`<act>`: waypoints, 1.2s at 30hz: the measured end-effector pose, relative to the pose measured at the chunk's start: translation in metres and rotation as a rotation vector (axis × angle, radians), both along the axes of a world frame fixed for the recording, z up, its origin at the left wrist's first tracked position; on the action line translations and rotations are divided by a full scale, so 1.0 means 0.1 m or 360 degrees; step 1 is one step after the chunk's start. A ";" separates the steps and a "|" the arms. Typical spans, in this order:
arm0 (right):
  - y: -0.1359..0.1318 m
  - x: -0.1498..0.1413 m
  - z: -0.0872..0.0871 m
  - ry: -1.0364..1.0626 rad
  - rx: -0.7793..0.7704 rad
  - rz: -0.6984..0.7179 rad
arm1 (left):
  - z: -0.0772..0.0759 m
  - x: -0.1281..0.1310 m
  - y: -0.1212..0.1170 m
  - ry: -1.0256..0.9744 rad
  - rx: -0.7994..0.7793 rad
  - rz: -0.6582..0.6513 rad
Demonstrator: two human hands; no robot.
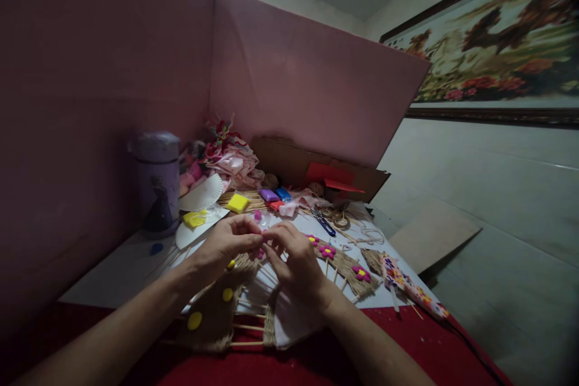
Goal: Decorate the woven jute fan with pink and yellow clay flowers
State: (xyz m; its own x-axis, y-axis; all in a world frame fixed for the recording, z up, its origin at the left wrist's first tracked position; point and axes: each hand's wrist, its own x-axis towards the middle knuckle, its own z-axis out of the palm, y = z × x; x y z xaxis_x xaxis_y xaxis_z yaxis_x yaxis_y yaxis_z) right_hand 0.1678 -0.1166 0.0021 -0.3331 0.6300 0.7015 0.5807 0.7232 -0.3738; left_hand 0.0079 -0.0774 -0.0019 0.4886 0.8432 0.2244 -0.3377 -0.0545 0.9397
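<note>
In the head view, a fan of thin sticks woven with brown twine point(212, 307) lies on white paper point(115, 277) over a red cloth point(90, 329), and both hands are raised over its middle. The left hand point(230, 240) has thumb and forefinger closed in a pinch at what looks like a tiny magenta clay piece point(264, 233); the right hand point(295, 253) is curled in from the other side with its fingertips at the same spot — whether they grip it too, I cannot tell.

The fan's left part carries yellow clay discs point(194, 321) with no petals visible around them, while its right part bears magenta flowers point(327, 251) with yellow centres. So the step in hand looks like shaping a petal; the next move would seem to call for a light touch, pressing the soft bit beside a disc without flattening it.

Beyond the fan lie a yellow clay packet point(237, 203), a purple clay packet point(269, 195) and blue-handled scissors point(324, 222). To the fan's right is a flower-decorated strip point(414, 289); beyond its left end stands a lilac tumbler point(157, 187) — well apart from the hands
</note>
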 end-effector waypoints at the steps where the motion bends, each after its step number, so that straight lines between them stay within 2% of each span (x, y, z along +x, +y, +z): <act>1: 0.00 0.01 -0.01 -0.0021 0.0014 0.0007 | 0.00 0.01 -0.01 0.0012 0.0000 0.0013; 7: 0.02 0.02 -0.04 -0.0016 0.0003 0.0051 | 0.03 0.02 -0.04 0.0125 0.0041 0.0063; 10: 0.02 0.00 -0.05 0.0187 -0.0127 0.0072 | 0.02 0.01 -0.04 0.0161 0.0055 0.0049; 12: 0.02 -0.02 -0.05 0.0539 -0.0459 0.0174 | 0.00 0.01 -0.01 0.0175 0.0058 0.0080; 15: 0.03 -0.03 -0.02 0.1219 -0.1131 0.0540 | -0.03 -0.01 0.05 0.0104 0.0056 0.0239; 17: 0.05 -0.01 0.00 0.1480 -0.1343 0.0745 | -0.04 -0.03 0.10 0.0043 0.0020 0.0287; 20: 0.10 0.01 -0.02 0.1578 -0.1383 0.0842 | -0.05 -0.04 0.12 0.0048 -0.0032 0.0267; 25: 0.14 0.04 -0.07 0.1629 -0.1338 0.0860 | -0.04 -0.03 0.08 0.0151 -0.0002 0.0281; 30: 0.12 0.07 -0.03 0.1728 -0.1350 0.0894 | -0.06 -0.03 0.07 0.0166 -0.0033 0.0342; 33: 0.14 0.08 -0.02 0.1683 -0.1352 0.0839 | -0.05 -0.03 0.07 0.0079 -0.0054 0.0308; 36: 0.17 0.08 -0.05 0.1605 -0.1306 0.0756 | -0.01 -0.04 0.08 0.0041 -0.0035 0.0360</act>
State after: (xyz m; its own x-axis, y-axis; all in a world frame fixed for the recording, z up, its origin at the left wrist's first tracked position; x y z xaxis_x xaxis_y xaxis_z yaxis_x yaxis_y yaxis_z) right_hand 0.1755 -0.0997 -0.0033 -0.2053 0.9456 0.2524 -0.4300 0.1445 -0.8912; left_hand 0.0038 -0.0695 -0.0024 0.2916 0.9366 0.1944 -0.2948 -0.1053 0.9497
